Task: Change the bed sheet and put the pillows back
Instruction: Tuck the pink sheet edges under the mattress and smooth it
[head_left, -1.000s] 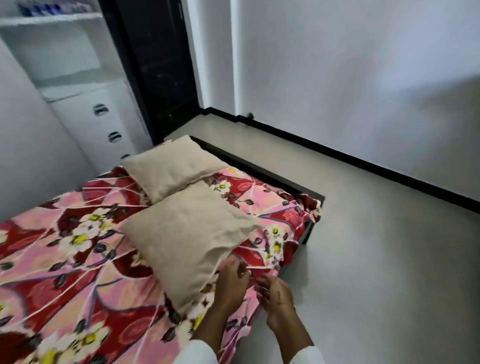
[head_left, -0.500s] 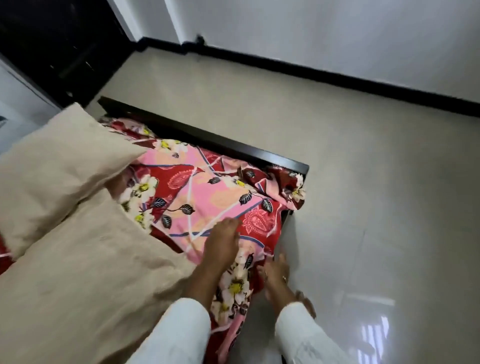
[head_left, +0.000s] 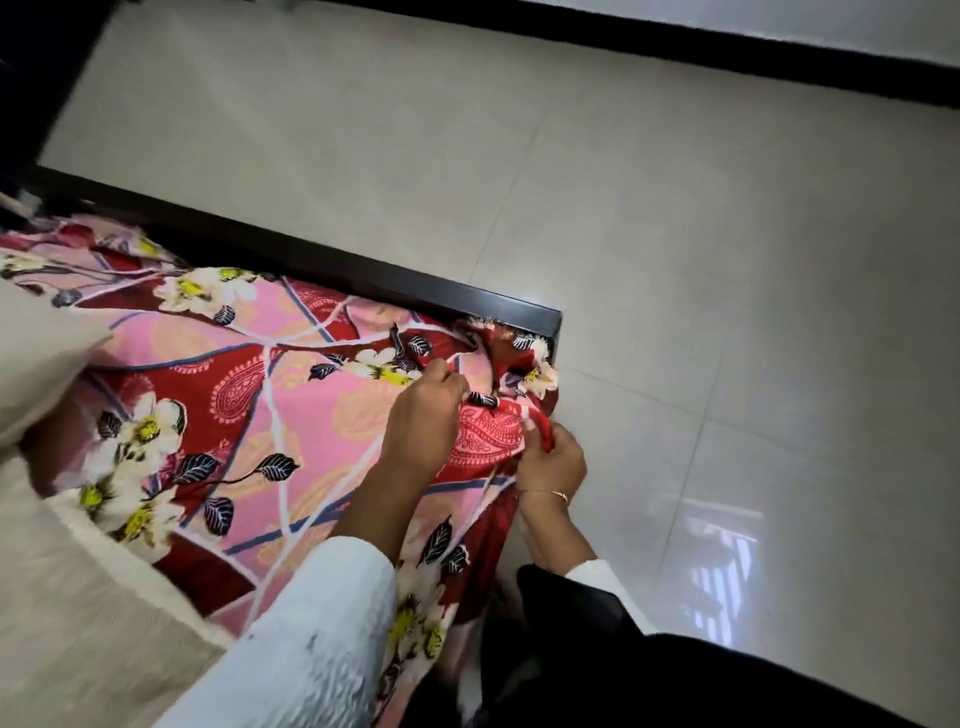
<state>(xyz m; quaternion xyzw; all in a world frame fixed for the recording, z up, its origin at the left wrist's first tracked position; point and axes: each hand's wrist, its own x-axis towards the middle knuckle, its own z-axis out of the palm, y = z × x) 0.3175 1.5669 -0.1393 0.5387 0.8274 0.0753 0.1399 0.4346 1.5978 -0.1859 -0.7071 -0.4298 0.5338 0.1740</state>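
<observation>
Both hands are now working at the bed's far corner, having shifted along the edge since a second ago, when they were down beside the nearer pillow. Left hand (head_left: 428, 415) is pinching a fold of the floral bed sheet (head_left: 270, 415) on top of the mattress, fingers curled tight around the fabric. Right hand (head_left: 551, 460) is gripping the red hem that is hanging over the side, fingers closed around a bunched roll of cloth; a thin bracelet (head_left: 545, 492) is showing at the wrist. Camera is tipping steeply downward, so the cupboard and wall of the earlier view are dropping out of sight.

Judgement: sheet corner is being gathered, either for tucking under the mattress or for pulling free; these pictures are not settling which. Fabric at the corner is lying rumpled against the dark bed frame (head_left: 395, 283), so this corner is not yet finished.

Sheet is covering the mattress across the left half of the view, draping over the near side. Two beige pillows are resting on it: one (head_left: 36, 374) at the left edge, one (head_left: 78, 623) filling the lower left, both blurred.

Floor (head_left: 675, 260) is pale glossy tile, reflecting window light at lower right. Black skirting (head_left: 727, 47) is running along the white wall at top.
</observation>
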